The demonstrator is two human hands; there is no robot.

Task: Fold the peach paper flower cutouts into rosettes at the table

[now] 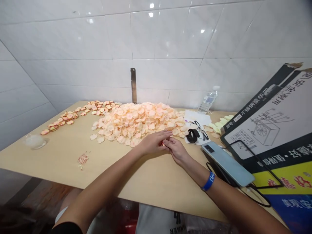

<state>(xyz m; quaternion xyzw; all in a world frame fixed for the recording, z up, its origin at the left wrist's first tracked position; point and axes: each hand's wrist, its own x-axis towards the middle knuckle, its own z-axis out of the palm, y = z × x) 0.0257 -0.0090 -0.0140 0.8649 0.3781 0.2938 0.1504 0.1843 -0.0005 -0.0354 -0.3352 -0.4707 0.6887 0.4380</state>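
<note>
My left hand [154, 142] and my right hand [177, 150] meet above the tan table [151, 182], just in front of a large heap of pale peach, flower-shaped pieces [138, 120]. Between them shows a small red thing [161, 143], mostly covered by the fingers. The left fingers are bent around it and reach over toward the right hand. Thumb and fingers of the right hand are pressed together at its right side. A little pile of thin pinkish stems [83, 159] lies on the table left of my hands.
Red-edged round pieces [69, 117] line the back left. A small clear dish [34, 141] sits far left. On the right are a clear bottle [209, 100], a black watch-like band [192, 135], glasses [203, 134], a light blue phone [229, 164] with cables, and printed cardboard [270, 130].
</note>
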